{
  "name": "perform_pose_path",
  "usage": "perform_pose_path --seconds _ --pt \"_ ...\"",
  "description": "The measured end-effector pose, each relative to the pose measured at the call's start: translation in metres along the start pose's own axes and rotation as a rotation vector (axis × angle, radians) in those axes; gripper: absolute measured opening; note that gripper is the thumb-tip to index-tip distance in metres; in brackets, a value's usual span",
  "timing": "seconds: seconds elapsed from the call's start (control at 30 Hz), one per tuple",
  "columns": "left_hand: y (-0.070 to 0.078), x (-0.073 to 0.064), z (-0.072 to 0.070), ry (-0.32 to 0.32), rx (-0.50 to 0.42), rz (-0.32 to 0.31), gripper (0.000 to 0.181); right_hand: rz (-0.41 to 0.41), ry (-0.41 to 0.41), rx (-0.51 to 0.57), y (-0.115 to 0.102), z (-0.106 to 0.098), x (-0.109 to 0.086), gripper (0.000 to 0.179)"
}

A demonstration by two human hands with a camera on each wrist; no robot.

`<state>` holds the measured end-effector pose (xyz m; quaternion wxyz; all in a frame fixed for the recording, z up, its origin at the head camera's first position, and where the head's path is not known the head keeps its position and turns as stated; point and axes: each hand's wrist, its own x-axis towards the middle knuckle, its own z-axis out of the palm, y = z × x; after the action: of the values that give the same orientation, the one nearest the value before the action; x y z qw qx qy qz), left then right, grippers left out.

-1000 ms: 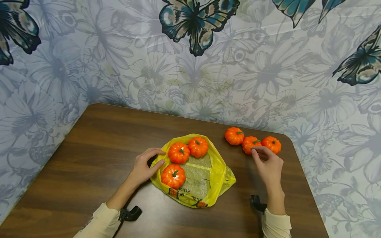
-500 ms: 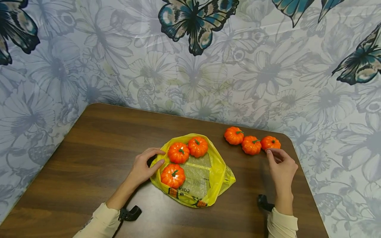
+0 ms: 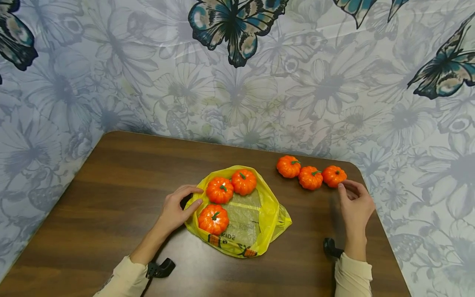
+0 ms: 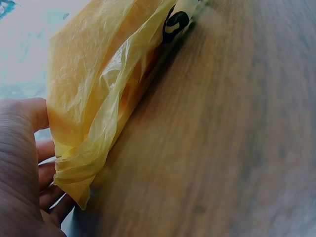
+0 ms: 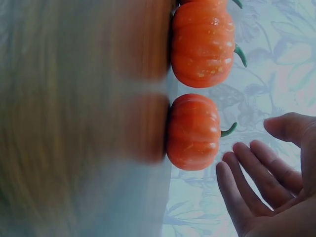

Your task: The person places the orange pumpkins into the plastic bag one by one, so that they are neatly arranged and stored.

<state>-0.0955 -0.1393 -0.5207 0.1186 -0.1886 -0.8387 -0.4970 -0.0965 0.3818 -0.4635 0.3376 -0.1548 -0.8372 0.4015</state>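
A yellow plastic bag [image 3: 268, 214] lies spread on the table, its mouth facing up. Three small orange pumpkins [image 3: 219, 190] with green stems sit inside it. My left hand [image 3: 177, 207] rests at the bag's left rim, fingers and thumb reaching over the edge; in the left wrist view the bag's folded corner [image 4: 81, 173] covers part of the fingers. Three more pumpkins [image 3: 310, 178] stand in a row at the back right. Beside the rightmost pumpkin [image 5: 193, 132] is my right hand [image 3: 357, 206], its fingers loosely bent, thumb apart, holding nothing.
The brown wooden table [image 3: 122, 185] ends at a wall covering [image 3: 241, 103] printed with flowers and butterflies. The outside row of pumpkins is close to the table's back right corner. Black wrist straps [image 3: 161, 268] are on both forearms.
My right hand has moved right along the row, from the middle pumpkin to the rightmost. My left hand has stayed at the bag's rim. The head view has shifted slightly.
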Motion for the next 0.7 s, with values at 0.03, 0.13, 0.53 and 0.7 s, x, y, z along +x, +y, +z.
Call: perform_pose_path --seconds 0.03,0.13,0.53,0.7 --pt "0.001 0.000 0.000 0.000 0.001 -0.002 0.027 0.005 0.006 0.011 0.000 0.000 0.001 0.023" --pt "0.002 0.000 -0.001 0.001 -0.001 -0.004 0.027 0.018 0.010 -0.010 0.000 0.001 0.002 0.027" --pt "0.002 -0.003 0.000 0.010 0.030 0.009 0.027 -0.025 -0.131 -0.163 0.016 0.010 0.018 0.064" --pt "0.004 -0.004 0.000 0.011 0.030 0.007 0.027 0.003 -0.191 -0.183 0.019 0.011 0.025 0.069"
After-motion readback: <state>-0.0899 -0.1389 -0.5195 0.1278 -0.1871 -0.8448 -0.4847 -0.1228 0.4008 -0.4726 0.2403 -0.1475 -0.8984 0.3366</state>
